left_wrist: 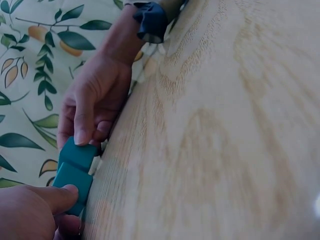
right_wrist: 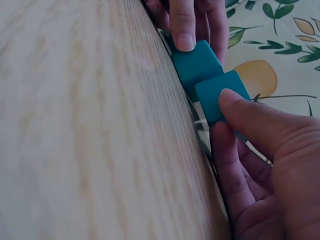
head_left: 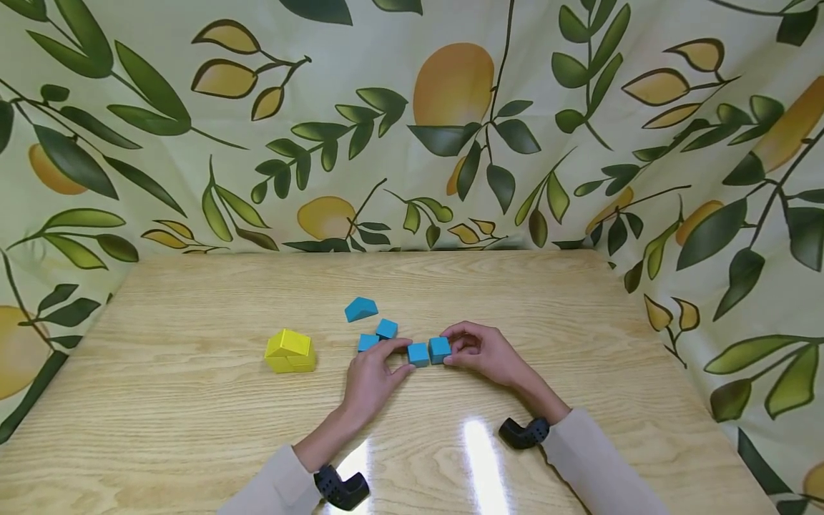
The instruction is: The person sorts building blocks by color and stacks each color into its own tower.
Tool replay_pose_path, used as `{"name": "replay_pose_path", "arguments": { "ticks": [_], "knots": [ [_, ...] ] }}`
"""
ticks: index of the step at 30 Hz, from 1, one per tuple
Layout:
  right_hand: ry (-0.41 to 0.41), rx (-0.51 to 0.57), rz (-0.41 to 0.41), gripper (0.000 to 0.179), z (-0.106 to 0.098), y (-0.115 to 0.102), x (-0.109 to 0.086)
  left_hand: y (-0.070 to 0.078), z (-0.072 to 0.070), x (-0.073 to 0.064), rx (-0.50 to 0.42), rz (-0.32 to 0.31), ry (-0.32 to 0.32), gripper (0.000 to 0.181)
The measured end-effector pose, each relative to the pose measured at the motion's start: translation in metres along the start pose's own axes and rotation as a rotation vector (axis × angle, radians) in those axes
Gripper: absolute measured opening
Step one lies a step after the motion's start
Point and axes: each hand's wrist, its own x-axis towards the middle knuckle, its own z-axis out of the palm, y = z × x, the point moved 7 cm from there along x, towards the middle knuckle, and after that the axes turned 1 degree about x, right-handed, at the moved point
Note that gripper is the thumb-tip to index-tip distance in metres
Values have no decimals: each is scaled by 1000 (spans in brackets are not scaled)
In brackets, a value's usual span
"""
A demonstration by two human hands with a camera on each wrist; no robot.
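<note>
My left hand [head_left: 369,383] pinches a blue cube block [head_left: 418,355] between thumb and finger, at the middle of the table. Just right of it, a second blue cube [head_left: 440,350] is pinched by my right hand [head_left: 484,352]. In the head view a narrow gap shows between the two cubes. The right wrist view has the right hand's cube [right_wrist: 220,95] close beside the left hand's cube [right_wrist: 196,67], slightly offset. Behind the left hand lie two more blue blocks, one cube [head_left: 387,329] and another block [head_left: 368,342] partly hidden by the hand.
A blue block with sloped sides [head_left: 361,309] lies farther back. To the left stands a small stack of yellow blocks [head_left: 290,351] with a sloped top. The wooden table [head_left: 193,429] meets a leaf-and-fruit patterned cloth [head_left: 386,179] at its back and right edges.
</note>
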Motion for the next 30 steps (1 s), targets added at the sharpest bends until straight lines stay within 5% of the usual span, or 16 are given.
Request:
{"name": "replay_pose_path", "arguments": {
  "ticks": [30],
  "knots": [
    [21, -114, -34, 36, 4, 4, 1, 1, 1, 0, 26, 9, 6, 38]
  ]
}}
